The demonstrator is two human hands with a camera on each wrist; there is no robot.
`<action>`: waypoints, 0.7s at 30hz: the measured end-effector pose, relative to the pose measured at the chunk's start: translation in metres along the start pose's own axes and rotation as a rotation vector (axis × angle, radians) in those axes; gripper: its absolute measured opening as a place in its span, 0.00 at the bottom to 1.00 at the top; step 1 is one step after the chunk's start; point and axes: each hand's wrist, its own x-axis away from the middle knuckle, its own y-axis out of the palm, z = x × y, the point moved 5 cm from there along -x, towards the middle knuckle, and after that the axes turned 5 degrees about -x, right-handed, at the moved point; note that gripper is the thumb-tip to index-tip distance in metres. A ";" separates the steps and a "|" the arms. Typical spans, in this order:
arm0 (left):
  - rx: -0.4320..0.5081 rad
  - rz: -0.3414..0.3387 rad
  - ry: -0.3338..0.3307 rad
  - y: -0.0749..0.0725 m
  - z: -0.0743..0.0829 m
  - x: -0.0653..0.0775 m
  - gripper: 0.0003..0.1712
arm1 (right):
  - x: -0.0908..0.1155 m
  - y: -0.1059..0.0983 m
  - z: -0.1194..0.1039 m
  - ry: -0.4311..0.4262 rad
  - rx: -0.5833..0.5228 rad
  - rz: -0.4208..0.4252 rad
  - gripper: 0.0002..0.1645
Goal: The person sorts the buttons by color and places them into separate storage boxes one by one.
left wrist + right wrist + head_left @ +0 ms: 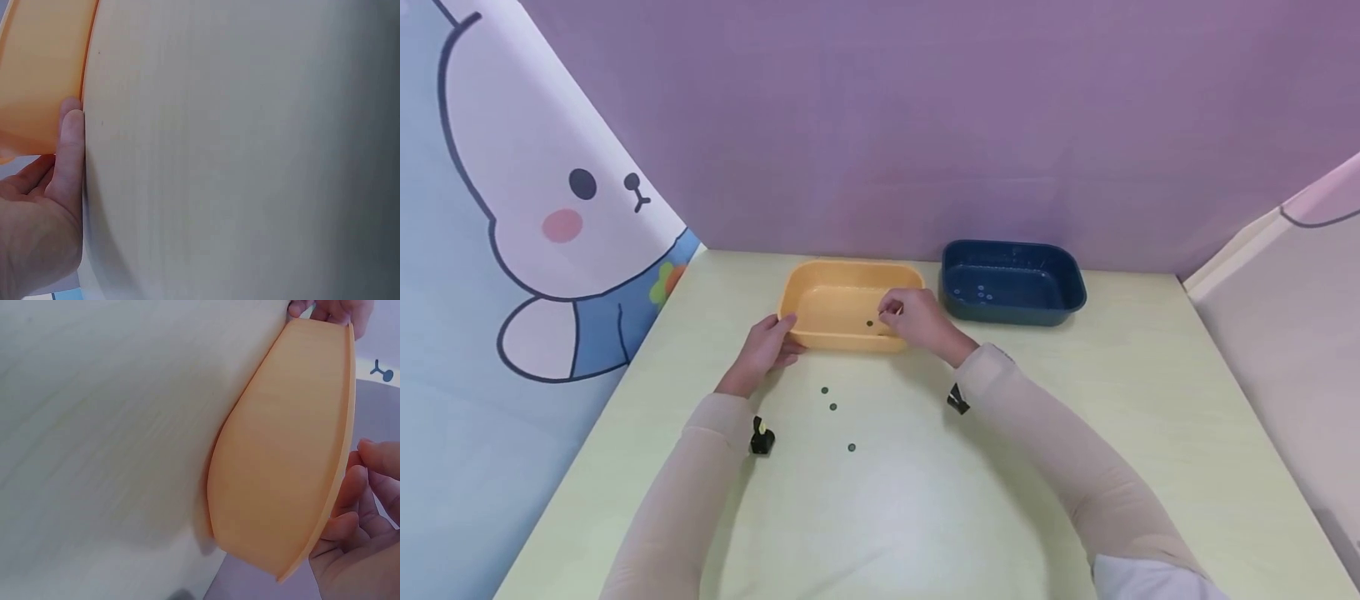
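My left hand [767,348] grips the left front corner of a shallow yellow-orange plastic tub [850,342]. In the left wrist view its thumb [69,150] lies along the tub wall. My right hand [916,319] is over the right part of the tub, its fingers curled. In the right wrist view the right thumb and index fingertips [369,450] meet beside the rim, and no thing shows between them. A small dark green disc [869,323] appears within the tub, just left of the right fingertips. Several more lie on the table, including one green disc [852,447] nearest the front.
A dark blue tub [1015,318] stands right of the yellow one, with several small pale discs [981,292] on its floor. Behind both rises a purple wall [880,125]. Black wrist-camera pieces [762,438] jut from each sleeve over the pale green table [910,517].
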 end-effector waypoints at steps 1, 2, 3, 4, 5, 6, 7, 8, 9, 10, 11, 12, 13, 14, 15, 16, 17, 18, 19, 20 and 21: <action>0.002 -0.001 0.003 0.001 0.001 -0.001 0.36 | -0.001 -0.002 0.001 0.000 -0.002 0.007 0.06; 0.000 -0.004 0.006 0.001 0.002 -0.002 0.36 | -0.002 -0.003 0.001 -0.003 -0.006 0.014 0.06; 0.002 -0.005 0.006 0.002 0.002 -0.003 0.37 | -0.003 -0.005 0.001 -0.004 -0.006 0.018 0.06; 0.004 -0.006 0.006 0.003 0.002 -0.004 0.37 | -0.004 -0.006 0.001 -0.007 -0.008 0.022 0.05; 0.005 -0.006 0.004 0.004 0.003 -0.004 0.37 | -0.005 -0.007 0.000 -0.008 -0.005 0.025 0.05; 0.005 -0.006 0.001 0.004 0.002 -0.004 0.37 | -0.006 -0.007 0.000 -0.010 -0.008 0.024 0.05; 0.007 -0.004 -0.002 0.004 0.002 -0.005 0.37 | -0.007 -0.008 0.000 -0.011 -0.007 0.023 0.05; 0.007 -0.003 -0.006 0.004 0.002 -0.004 0.36 | -0.008 -0.008 0.000 -0.011 -0.004 0.020 0.05; 0.008 -0.001 -0.011 0.004 0.001 -0.004 0.36 | -0.008 -0.008 0.000 -0.008 -0.002 0.017 0.05; 0.004 0.000 -0.013 0.003 0.000 -0.004 0.36 | -0.009 -0.007 -0.001 -0.006 0.000 0.015 0.05; 0.004 0.001 -0.014 0.003 0.000 -0.004 0.36 | -0.009 -0.007 -0.001 -0.002 0.002 0.014 0.05; 0.004 0.002 -0.014 0.002 -0.001 -0.003 0.36 | -0.009 -0.007 -0.001 0.001 0.001 0.012 0.05; 0.005 0.000 -0.014 0.002 -0.001 -0.003 0.37 | -0.010 -0.007 -0.001 0.007 0.003 0.013 0.05; 0.002 0.001 -0.013 0.001 -0.001 -0.003 0.37 | -0.010 -0.007 -0.002 0.012 0.005 0.013 0.05; 0.001 0.002 -0.013 0.001 -0.001 -0.002 0.37 | -0.010 -0.007 -0.002 0.018 0.006 0.013 0.05; 0.004 0.004 -0.013 0.001 -0.001 -0.002 0.37 | -0.010 -0.007 -0.002 0.022 0.006 0.013 0.05; 0.006 0.006 -0.013 0.001 -0.001 -0.002 0.36 | -0.010 -0.008 -0.002 0.025 0.006 0.013 0.05; 0.006 0.007 -0.015 0.000 0.000 -0.001 0.36 | -0.011 -0.008 -0.002 0.029 0.007 0.013 0.05; 0.005 0.009 -0.018 0.000 0.000 -0.001 0.36 | -0.011 -0.008 -0.002 0.032 0.008 0.013 0.04; 0.003 0.013 -0.022 0.000 0.000 -0.001 0.36 | -0.011 -0.008 -0.002 0.035 0.009 0.012 0.04; 0.005 0.016 -0.025 0.000 0.000 -0.001 0.36 | -0.011 -0.008 -0.001 0.037 0.005 0.011 0.04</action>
